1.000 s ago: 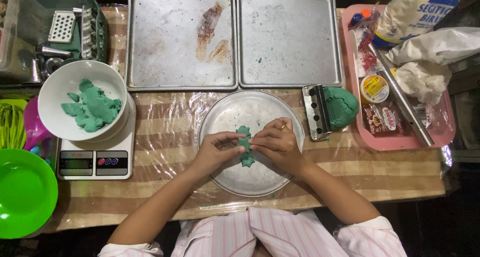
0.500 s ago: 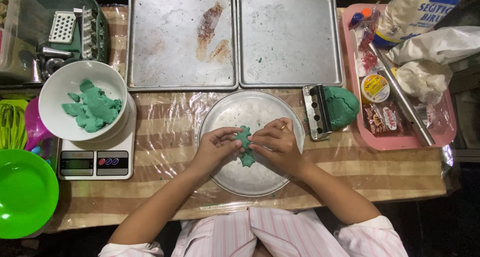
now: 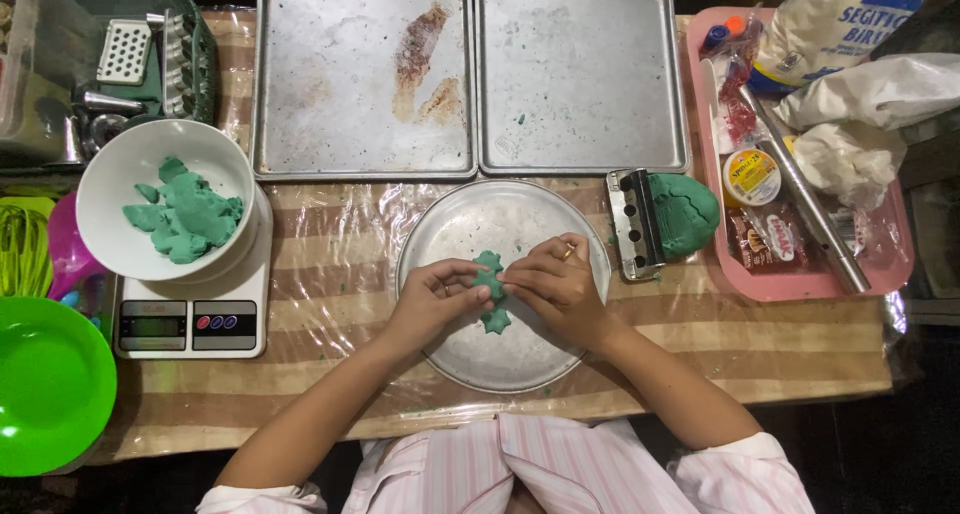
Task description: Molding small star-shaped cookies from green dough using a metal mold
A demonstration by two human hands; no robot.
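Over the round metal plate (image 3: 450, 349), both hands stay pinched on the green dough piece (image 3: 492, 292), much as half a second ago; the fingers have only shifted slightly, and the dough hangs a little lower between them. The left hand (image 3: 432, 299) closes thumb and fingertips on the piece's left edge, and the right hand (image 3: 552, 284) closes on its upper right. The dough piece is a lumpy strip with its long axis running roughly up and down in the view, top end toward the trays, lower end toward the person, held at the plate's middle.

At far left sits a green plastic plate (image 3: 45, 384), then a white bowl (image 3: 130, 174) holding torn green dough chunks (image 3: 182, 214), resting on a white kitchen scale (image 3: 190, 324). Behind the round plate lie two square baking trays (image 3: 330, 124), side by side. Just right of the round plate a metal mould (image 3: 635, 224) lies against a green dough ball (image 3: 688, 212). Farther right, a pink tray (image 3: 800, 286) carries packets, a metal rod and white bags. Nothing lies between the hands and the dough.
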